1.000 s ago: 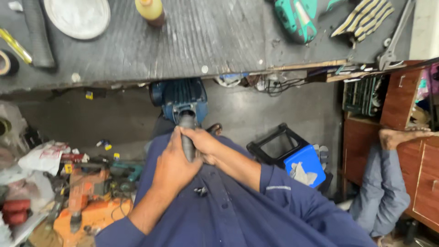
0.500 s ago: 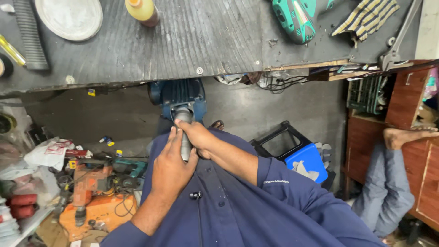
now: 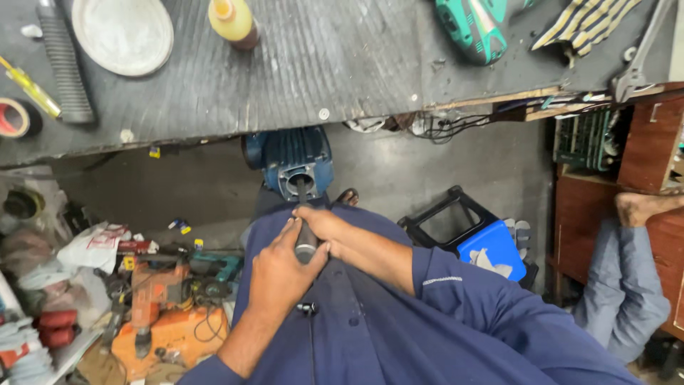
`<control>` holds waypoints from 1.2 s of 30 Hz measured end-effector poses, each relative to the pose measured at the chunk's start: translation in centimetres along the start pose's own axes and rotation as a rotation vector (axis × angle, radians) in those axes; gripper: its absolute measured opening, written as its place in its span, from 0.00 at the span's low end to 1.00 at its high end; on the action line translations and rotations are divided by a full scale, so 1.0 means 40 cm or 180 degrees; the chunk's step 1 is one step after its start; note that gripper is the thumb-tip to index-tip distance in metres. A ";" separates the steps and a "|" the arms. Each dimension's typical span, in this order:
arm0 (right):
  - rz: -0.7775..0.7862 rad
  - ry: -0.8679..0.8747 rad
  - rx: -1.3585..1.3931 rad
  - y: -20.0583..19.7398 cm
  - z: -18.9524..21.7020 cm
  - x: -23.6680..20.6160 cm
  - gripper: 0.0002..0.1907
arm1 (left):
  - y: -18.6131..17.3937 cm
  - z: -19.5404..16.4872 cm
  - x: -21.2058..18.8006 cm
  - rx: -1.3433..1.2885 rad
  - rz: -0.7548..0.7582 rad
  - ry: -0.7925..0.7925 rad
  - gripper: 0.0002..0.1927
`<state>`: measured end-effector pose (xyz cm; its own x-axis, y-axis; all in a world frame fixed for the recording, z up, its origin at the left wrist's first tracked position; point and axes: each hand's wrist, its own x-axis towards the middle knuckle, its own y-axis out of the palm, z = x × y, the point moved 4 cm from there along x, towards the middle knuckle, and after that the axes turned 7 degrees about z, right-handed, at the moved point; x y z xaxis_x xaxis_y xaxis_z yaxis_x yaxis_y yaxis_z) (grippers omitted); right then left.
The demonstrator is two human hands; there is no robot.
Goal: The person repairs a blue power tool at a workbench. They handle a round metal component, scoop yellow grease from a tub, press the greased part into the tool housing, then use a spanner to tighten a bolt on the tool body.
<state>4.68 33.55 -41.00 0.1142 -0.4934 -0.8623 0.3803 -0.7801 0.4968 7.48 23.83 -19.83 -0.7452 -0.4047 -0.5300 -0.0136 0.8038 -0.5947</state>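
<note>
Both hands, left hand (image 3: 279, 274) and right hand (image 3: 320, 224), clench a screwdriver (image 3: 306, 235) just below the blue motor (image 3: 292, 162), its tip apparently inside the housing; steady downward pressure comes next.

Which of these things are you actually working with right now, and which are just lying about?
In hand: screwdriver, gripped by left hand and right hand, its tip in the blue motor.

Lying about: plate, yellow bottle, tape roll, green tool, orange drill, stool.
</note>
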 end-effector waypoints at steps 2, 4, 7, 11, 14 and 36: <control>-0.0038 0.0056 -0.0006 0.002 0.001 -0.002 0.14 | 0.001 0.004 0.000 -0.0029 0.0094 -0.0116 0.37; -0.0147 0.0021 -0.0058 0.014 0.001 -0.016 0.15 | 0.003 0.010 -0.001 -0.0080 0.0170 -0.0166 0.38; -0.0376 -0.0343 -0.0295 0.034 0.022 -0.032 0.16 | -0.001 0.009 -0.003 -0.0087 -0.0141 0.0332 0.41; -0.0315 -0.0343 -0.0016 0.044 0.013 -0.026 0.14 | 0.023 0.044 -0.002 -0.0145 -0.0004 0.0080 0.41; -0.0304 -0.0400 0.0097 0.022 0.004 0.005 0.13 | 0.046 0.066 0.016 -0.0155 0.0027 0.0127 0.40; -0.0642 -0.0838 -0.0549 0.091 0.149 -0.033 0.19 | 0.076 0.067 0.035 -0.0017 -0.0980 0.0735 0.29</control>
<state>0.45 29.07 -37.46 -0.2101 -0.4361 -0.8751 0.5229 -0.8064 0.2763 8.17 24.53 -24.01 -0.8361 -0.5193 -0.1767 -0.2633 0.6625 -0.7013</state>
